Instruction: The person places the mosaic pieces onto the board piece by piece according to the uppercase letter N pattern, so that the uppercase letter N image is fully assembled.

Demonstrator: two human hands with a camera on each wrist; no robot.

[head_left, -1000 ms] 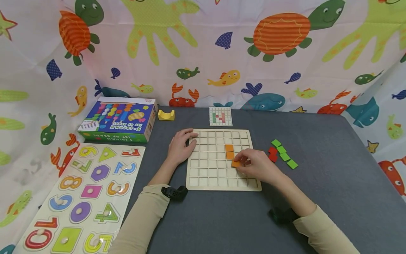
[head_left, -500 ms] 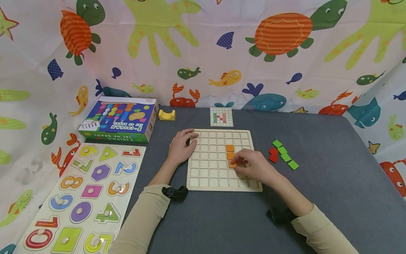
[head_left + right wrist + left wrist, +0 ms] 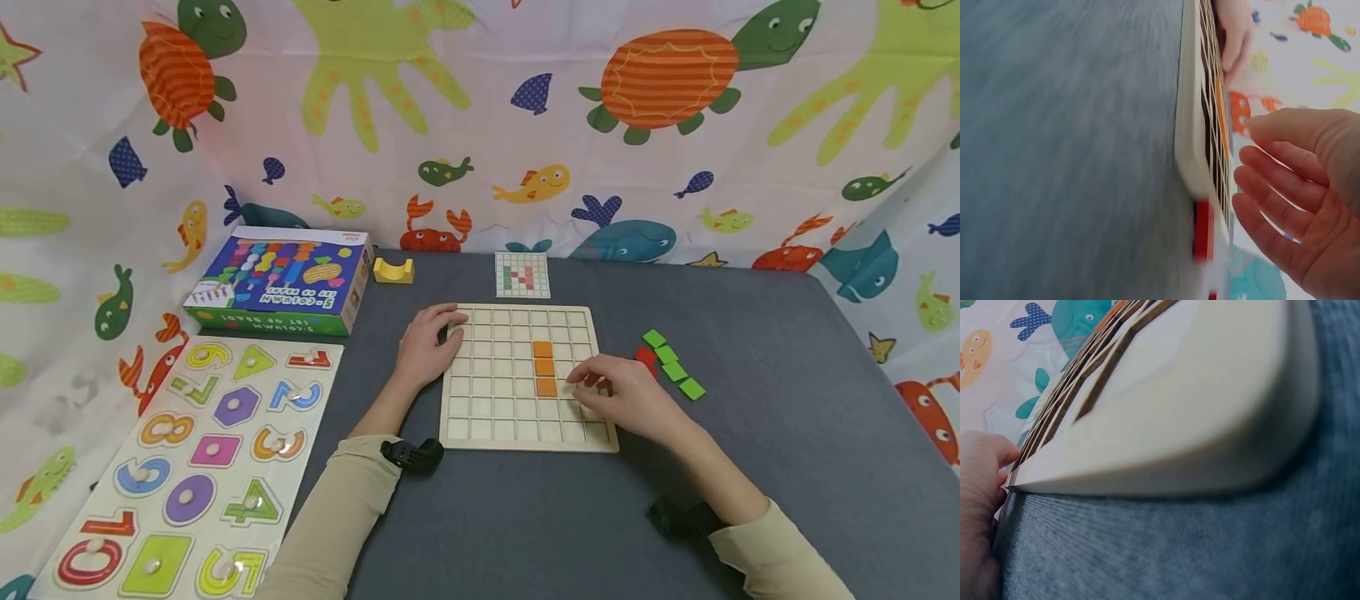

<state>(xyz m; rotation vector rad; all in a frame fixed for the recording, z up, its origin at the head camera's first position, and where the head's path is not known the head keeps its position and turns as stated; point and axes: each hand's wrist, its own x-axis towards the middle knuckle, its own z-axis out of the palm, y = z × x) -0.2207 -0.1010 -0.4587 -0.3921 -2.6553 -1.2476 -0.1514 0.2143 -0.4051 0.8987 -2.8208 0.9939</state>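
A square wooden grid board [image 3: 483,408] lies on the dark cloth. My left hand [image 3: 426,346] rests at its upper left corner, fingertips over the rim; the left wrist view shows the thumb side at the board's edge. Three orange square tiles [image 3: 546,387] sit in a column of neighbouring cells right of the middle. Just right of the lowest one, my right hand [image 3: 626,396] hovers over the board with loosely bent fingers. Nothing is between those fingers in the right wrist view [image 3: 1297,181]. Beyond this hand lie several green tiles [image 3: 674,371] and partly covered red tiles [image 3: 646,357].
A small printed pattern card [image 3: 522,276] lies behind the board. At left are a blue and green toy box [image 3: 281,283], a yellow curved block [image 3: 393,271] and a number-and-shape puzzle board [image 3: 251,467]. A patterned cloth [image 3: 480,125] hangs at the back.
The right hand slid the third orange tile left into its cell below the other two, let it go and moved off to the right. The left hand stayed at the board's corner.
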